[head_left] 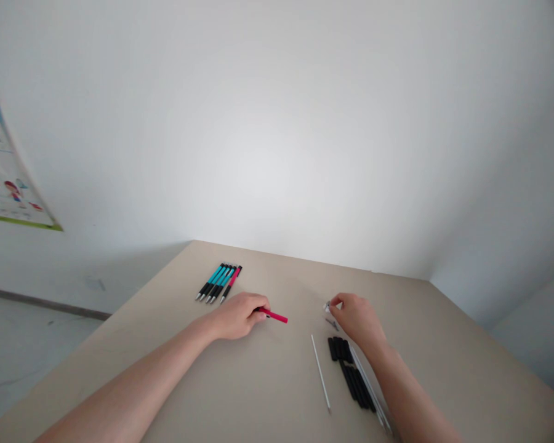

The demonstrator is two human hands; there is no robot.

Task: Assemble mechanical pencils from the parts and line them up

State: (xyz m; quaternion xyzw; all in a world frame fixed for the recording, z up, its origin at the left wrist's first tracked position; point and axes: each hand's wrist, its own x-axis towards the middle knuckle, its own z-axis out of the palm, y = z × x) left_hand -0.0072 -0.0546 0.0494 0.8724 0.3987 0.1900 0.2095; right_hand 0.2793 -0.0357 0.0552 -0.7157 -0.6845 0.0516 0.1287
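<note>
The left hand (pixel 239 315) lay on the table (pixel 268 381), fingers curled around a red barrel (pixel 276 317) whose free end pointed right; the right hand (pixel 357 320) rested well apart from it, fingertips pinched on a small pale part (pixel 327 305), too small to identify; black grips (pixel 351 369) lay in a row just beneath that wrist, with a white refill (pixel 320 373) beside them on the left; finished pens (pixel 220 283), mostly teal and one red, sat side by side at the far edge; a poster (pixel 4 172) hung on the left wall.
</note>
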